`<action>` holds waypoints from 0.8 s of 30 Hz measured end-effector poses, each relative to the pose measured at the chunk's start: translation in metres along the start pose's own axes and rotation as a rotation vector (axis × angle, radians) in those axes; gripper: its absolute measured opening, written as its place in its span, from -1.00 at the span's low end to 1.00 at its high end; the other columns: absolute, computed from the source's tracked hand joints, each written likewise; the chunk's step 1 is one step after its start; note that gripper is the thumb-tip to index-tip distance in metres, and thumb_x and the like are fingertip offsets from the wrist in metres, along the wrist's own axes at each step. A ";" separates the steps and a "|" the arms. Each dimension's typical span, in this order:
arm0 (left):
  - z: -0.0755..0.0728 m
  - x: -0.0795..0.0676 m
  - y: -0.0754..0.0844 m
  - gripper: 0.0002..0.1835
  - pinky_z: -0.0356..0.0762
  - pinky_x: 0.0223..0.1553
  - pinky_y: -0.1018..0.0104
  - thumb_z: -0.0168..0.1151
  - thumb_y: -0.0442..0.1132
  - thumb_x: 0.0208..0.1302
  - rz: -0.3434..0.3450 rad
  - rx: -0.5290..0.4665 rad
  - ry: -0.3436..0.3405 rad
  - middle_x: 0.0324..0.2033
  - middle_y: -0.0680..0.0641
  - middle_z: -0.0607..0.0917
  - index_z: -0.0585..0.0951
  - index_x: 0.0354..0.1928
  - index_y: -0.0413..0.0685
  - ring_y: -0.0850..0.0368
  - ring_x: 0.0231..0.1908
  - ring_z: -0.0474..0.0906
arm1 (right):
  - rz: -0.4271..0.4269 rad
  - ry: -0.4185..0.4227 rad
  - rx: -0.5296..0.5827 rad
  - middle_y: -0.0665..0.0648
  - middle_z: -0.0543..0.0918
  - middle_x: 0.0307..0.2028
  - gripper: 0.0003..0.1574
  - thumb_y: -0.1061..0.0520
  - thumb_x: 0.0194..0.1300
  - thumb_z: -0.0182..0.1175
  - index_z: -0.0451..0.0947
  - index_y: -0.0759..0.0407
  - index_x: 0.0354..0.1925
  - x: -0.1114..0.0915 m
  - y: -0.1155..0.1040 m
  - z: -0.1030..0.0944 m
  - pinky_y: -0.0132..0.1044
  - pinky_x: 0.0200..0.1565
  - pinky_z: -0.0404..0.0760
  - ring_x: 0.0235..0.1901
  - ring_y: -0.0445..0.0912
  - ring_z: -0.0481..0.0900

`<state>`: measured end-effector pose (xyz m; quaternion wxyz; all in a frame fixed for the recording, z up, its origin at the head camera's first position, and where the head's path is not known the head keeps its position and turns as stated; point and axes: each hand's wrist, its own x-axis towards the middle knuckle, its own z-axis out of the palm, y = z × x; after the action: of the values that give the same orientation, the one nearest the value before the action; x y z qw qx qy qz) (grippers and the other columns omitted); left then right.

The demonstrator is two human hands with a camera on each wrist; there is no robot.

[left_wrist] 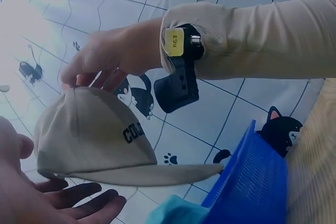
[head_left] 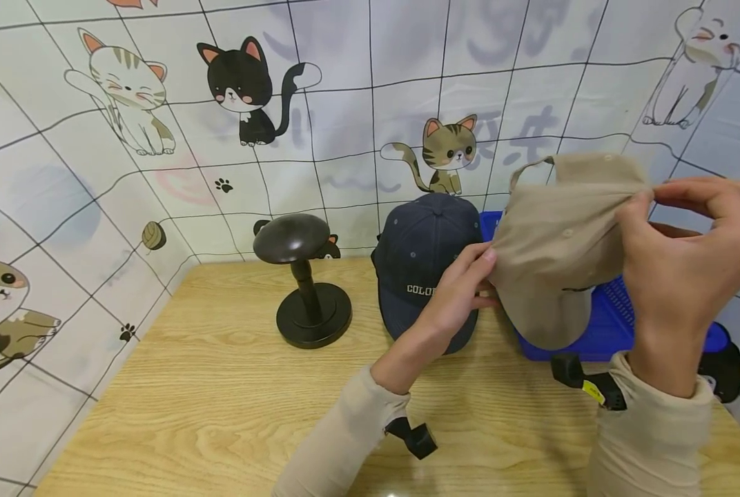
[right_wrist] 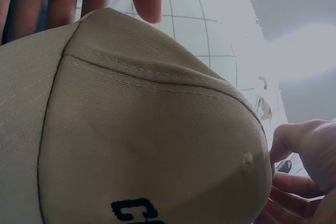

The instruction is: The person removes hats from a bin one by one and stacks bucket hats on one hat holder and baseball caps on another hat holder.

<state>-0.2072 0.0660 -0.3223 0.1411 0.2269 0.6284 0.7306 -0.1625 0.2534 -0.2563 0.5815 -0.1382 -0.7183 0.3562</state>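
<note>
Beige cap (head_left: 550, 235) | right hand (head_left: 699, 241) pinching | teal cloth (left_wrist: 177, 211), apparently: left-wrist, not head

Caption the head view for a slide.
Right hand pinches a beige cap, left hand at its edge, navy cap and black stand nearby.

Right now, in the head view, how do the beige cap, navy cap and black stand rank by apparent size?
Beige cap, perhaps enlarged by nearness to the camera
Navy cap, partly covered
Black stand
</note>
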 end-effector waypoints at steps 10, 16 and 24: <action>-0.002 -0.009 0.009 -0.60 0.51 0.07 0.26 -0.06 0.02 0.64 0.108 -0.024 0.220 0.14 -0.08 0.57 0.48 0.30 -0.02 0.19 0.00 0.53 | -0.127 -0.017 0.160 -0.48 0.46 -0.22 -0.87 0.06 0.27 0.30 0.77 -0.01 -0.27 -0.018 -0.025 0.004 -0.76 -0.24 0.51 -0.12 -0.44 0.55; -0.010 -0.011 0.009 -0.66 0.51 0.05 0.25 0.03 -0.01 0.62 0.173 -0.086 0.347 -0.12 -0.05 0.68 0.45 0.28 0.09 0.22 -0.12 0.60 | -0.177 -0.060 0.273 -0.46 0.51 -0.19 -0.81 0.10 0.23 0.35 0.77 0.21 -0.31 -0.034 -0.040 0.009 -0.72 -0.22 0.56 -0.16 -0.37 0.59; -0.022 -0.006 0.006 -0.73 0.54 -0.11 0.29 0.09 -0.04 0.59 0.226 -0.254 0.453 -0.30 0.08 0.67 0.49 0.22 0.17 0.21 -0.25 0.64 | -0.200 -0.111 0.336 -0.41 0.56 -0.18 -0.70 0.19 0.18 0.38 0.70 0.49 -0.30 -0.049 -0.051 0.013 -0.69 -0.26 0.54 -0.21 -0.36 0.59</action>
<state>-0.2124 0.0434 -0.3192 -0.0579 0.1070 0.5179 0.8467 -0.1501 0.1829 -0.2592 0.5883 0.0527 -0.6897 0.4188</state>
